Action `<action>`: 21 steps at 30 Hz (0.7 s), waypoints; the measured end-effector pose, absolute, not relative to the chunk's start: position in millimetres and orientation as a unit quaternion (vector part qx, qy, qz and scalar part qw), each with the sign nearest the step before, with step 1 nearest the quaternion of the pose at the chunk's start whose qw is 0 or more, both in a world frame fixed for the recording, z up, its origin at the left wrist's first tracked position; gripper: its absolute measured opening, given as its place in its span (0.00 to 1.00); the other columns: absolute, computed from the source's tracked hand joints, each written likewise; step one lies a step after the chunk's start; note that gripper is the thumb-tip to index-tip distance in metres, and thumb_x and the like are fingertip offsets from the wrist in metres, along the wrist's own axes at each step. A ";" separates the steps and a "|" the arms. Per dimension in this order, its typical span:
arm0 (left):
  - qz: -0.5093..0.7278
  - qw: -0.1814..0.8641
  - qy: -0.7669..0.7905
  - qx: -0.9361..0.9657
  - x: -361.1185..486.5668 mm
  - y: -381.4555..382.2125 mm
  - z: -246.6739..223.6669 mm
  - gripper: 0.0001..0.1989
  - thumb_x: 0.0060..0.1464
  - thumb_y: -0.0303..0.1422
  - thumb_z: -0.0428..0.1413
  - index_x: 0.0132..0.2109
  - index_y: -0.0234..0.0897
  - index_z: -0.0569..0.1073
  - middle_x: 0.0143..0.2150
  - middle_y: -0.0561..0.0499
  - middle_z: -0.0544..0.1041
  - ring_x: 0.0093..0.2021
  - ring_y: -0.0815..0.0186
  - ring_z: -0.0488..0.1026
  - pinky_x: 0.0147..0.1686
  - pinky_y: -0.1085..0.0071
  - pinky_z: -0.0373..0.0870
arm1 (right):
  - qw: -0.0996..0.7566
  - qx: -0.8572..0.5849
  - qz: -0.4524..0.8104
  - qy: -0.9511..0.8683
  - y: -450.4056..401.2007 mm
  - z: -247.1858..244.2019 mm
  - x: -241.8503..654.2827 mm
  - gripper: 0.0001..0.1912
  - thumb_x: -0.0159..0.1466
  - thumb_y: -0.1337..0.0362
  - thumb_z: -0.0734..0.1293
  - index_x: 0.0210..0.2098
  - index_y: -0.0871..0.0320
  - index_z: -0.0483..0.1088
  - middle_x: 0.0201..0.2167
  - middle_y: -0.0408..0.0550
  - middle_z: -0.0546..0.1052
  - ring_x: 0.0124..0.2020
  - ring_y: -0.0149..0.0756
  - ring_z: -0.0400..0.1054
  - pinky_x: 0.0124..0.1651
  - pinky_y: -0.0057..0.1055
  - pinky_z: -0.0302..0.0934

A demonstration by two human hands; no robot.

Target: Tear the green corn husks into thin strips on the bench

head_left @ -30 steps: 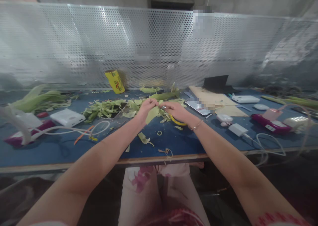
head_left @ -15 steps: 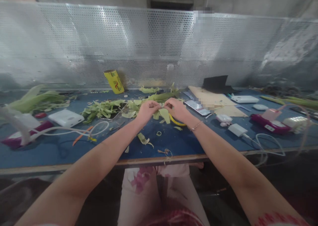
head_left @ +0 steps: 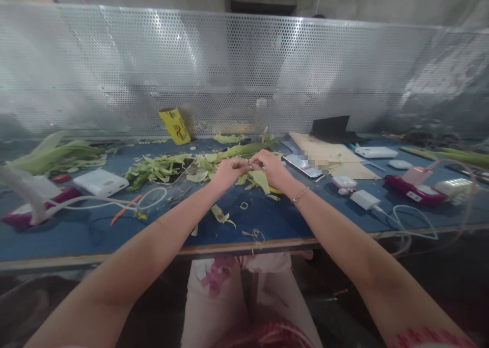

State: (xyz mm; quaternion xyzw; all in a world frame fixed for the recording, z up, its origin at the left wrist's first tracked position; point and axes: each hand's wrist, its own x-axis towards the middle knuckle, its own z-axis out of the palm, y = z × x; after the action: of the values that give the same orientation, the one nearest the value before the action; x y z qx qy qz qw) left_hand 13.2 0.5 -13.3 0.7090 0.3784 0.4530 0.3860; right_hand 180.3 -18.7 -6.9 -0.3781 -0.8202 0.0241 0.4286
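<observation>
My left hand [head_left: 232, 169] and my right hand [head_left: 267, 165] meet above the middle of the blue table, fingertips pinched and nearly touching. Between and below them hangs a pale green strip of corn husk [head_left: 260, 181], its upper end hidden by the fingers. Both hands appear closed on this strip. Behind them lie more husk leaves [head_left: 248, 148]. To the left is a heap of torn husk strips [head_left: 158, 169]. A yellow band [head_left: 275, 190] shows partly under my right hand. A curled husk scrap [head_left: 221, 215] lies nearer the table edge.
A yellow packet [head_left: 174, 126] leans near the perforated metal screen [head_left: 252, 73]. At left stand a white box-shaped device [head_left: 101, 182] and looped white cables. On the right are a phone [head_left: 303, 165], brown cardboard [head_left: 328, 152], a white charger [head_left: 365, 200] and a purple power strip [head_left: 414, 191].
The hanging husk strip has swung a little to the right. My left hand has dropped slightly and moved right, while both hands stay pinched together.
</observation>
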 end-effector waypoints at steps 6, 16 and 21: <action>0.462 0.375 0.361 0.718 13.8 -0.6 -12.5 0.11 0.42 0.39 0.59 0.27 0.34 0.73 0.22 0.54 0.69 0.23 0.73 0.60 0.25 0.75 0.57 | 0.444 -0.368 -0.038 -0.816 -18.2 -4.3 178.4 0.03 0.60 0.67 0.60 0.32 0.58 0.66 0.34 0.50 0.66 0.40 0.37 0.60 0.45 0.35 0.55; 0.462 0.290 0.382 0.746 13.5 -1.8 -9.7 0.07 0.48 0.34 0.53 0.28 0.35 0.71 0.24 0.53 0.69 0.25 0.71 0.64 0.28 0.73 0.59 | 0.432 -0.385 0.031 -0.815 -23.6 -6.3 178.2 0.05 0.58 0.65 0.62 0.32 0.60 0.68 0.30 0.49 0.70 0.32 0.33 0.63 0.36 0.29 0.58; 0.462 0.208 0.381 0.773 13.3 -7.8 -6.6 0.05 0.48 0.30 0.52 0.29 0.36 0.72 0.26 0.52 0.71 0.29 0.69 0.66 0.32 0.72 0.60 | 0.433 -0.393 0.026 -0.811 -20.3 -8.4 177.6 0.09 0.62 0.62 0.60 0.31 0.59 0.69 0.29 0.47 0.72 0.32 0.33 0.64 0.37 0.29 0.58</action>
State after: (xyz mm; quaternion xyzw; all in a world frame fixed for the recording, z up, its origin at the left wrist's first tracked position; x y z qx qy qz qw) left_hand 13.3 -7.8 -6.6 0.7730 0.3813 0.4623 0.2079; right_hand 177.6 -20.3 -8.4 -0.3927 -0.8110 0.0258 0.4330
